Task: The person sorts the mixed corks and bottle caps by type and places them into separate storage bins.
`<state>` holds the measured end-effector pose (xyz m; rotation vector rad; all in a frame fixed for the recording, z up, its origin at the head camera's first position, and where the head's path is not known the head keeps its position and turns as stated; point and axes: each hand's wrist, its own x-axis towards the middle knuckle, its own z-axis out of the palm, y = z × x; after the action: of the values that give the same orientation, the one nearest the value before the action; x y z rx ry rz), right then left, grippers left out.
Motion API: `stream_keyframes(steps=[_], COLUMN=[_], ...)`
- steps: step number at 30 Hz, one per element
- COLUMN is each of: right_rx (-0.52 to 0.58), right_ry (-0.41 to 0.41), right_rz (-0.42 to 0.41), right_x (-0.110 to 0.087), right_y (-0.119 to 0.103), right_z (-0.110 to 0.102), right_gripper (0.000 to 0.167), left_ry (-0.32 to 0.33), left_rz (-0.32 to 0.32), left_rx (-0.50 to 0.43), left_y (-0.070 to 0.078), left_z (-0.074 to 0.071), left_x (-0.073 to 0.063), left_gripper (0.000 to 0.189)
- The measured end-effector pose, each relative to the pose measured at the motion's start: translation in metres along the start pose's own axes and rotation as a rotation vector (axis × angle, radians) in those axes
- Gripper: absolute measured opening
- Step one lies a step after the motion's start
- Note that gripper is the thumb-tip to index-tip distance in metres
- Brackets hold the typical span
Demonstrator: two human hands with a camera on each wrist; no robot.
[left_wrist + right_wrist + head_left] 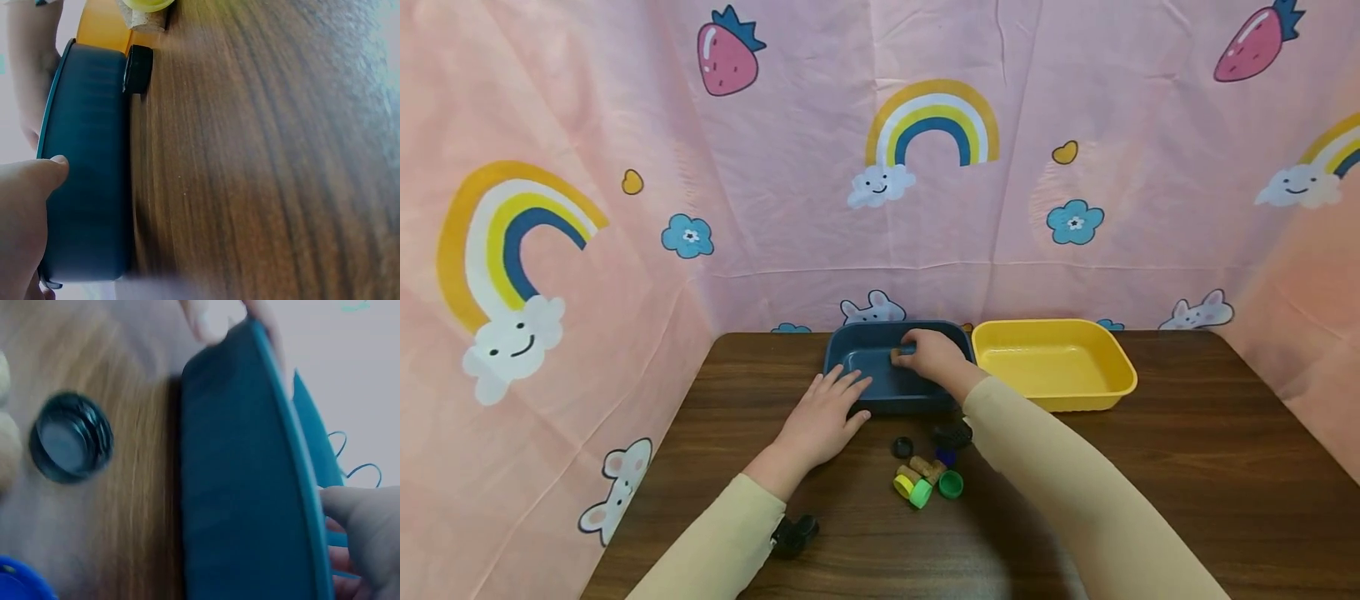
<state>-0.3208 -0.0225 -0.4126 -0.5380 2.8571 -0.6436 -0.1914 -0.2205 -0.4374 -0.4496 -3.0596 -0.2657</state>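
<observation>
A dark blue plastic bin [887, 406] stands at the back of the table. My left hand [823, 412] holds its front left rim, fingers reaching over the edge and thumb [53, 172] against the outer wall. Inside the bin, my right hand [934, 357] pinches a small brown piece that looks like a cork [896, 357]; the bin wall hides it in the right wrist view. In front lie several corks [921, 465] among bottle caps: black [902, 447], yellow [903, 486], light green [921, 493], green [951, 484] and blue [946, 457].
A yellow bin [1052, 371] stands right beside the blue one. Behind both hangs a pink printed cloth [797, 167], which also walls the sides. The dark wooden table [1210, 433] extends left and right of the bins.
</observation>
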Motion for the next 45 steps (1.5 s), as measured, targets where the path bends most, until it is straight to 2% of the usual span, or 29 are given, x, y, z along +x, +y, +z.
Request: stream_keyframes(steps=[7,14,18,22,32,45], right_rx=[0.228,0.436,0.529,0.572,0.585,0.365], right_ry=[0.071,0.169,0.176,0.161,0.139,0.022], right_rz=[-0.003,-0.015,-0.037,-0.041,-0.044,-0.121], right_x=[-0.026,-0.062,-0.086,-0.107,-0.140,-0.165], right_y=[0.006,0.011,0.016,0.023,0.048,0.073], right_z=[-0.009,-0.019,-0.023,-0.024,-0.021,0.005], right_gripper=[0.044,0.038,0.035,0.034,0.031,0.027], left_ry=[-0.009,-0.017,0.001,0.006,0.001,0.002], left_rz=[-0.005,-0.021,-0.014,-0.011,0.009,0.011], left_rx=[-0.004,-0.005,-0.007,-0.016,-0.026,-0.028], left_y=[0.004,0.004,0.001,-0.001,0.004,0.003], left_z=[-0.002,0.000,0.004,0.005,0.000,0.002], left_x=[0.002,0.003,0.003,0.002,0.004,0.004], left_gripper=[0.057,0.056,0.056,0.055,0.055,0.055])
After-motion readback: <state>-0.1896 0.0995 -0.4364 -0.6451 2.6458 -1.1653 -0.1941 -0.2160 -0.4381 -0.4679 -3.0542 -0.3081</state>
